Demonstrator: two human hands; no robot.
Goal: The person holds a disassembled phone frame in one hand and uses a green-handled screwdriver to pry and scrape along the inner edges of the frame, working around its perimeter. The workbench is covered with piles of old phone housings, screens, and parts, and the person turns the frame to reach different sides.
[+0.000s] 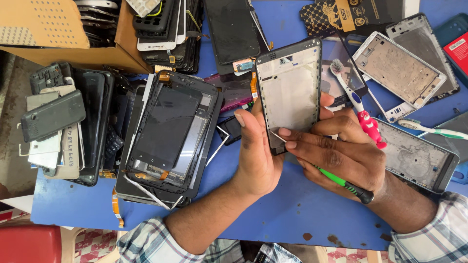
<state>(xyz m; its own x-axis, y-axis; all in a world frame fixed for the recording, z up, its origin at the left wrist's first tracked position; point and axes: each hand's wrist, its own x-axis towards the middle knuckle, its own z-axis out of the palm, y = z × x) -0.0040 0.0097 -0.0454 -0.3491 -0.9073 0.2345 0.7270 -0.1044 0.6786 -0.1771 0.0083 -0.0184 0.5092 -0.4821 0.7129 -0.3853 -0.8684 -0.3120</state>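
Left hand grips the black-rimmed phone frame with its pale grey inner plate along its lower left edge, thumb up the side and fingers curled behind, holding it upright above the blue desk. Right hand is pinched on a thin metal blade tipped to the frame's lower edge, with a green-and-black handled tool tucked under the palm.

Judging by its look, the frame is light and stiff yet thin, so it would likely flex or crack if squeezed across the middle; the rim edges seem the safest place to grip, and the bare plate looks smooth and a little slippery.

Just beyond the right hand lies a white toothbrush with a red figure-shaped handle. To the left sits a stack of black phone screens and frames, and a brown cardboard box stands at the desk's far left corner.
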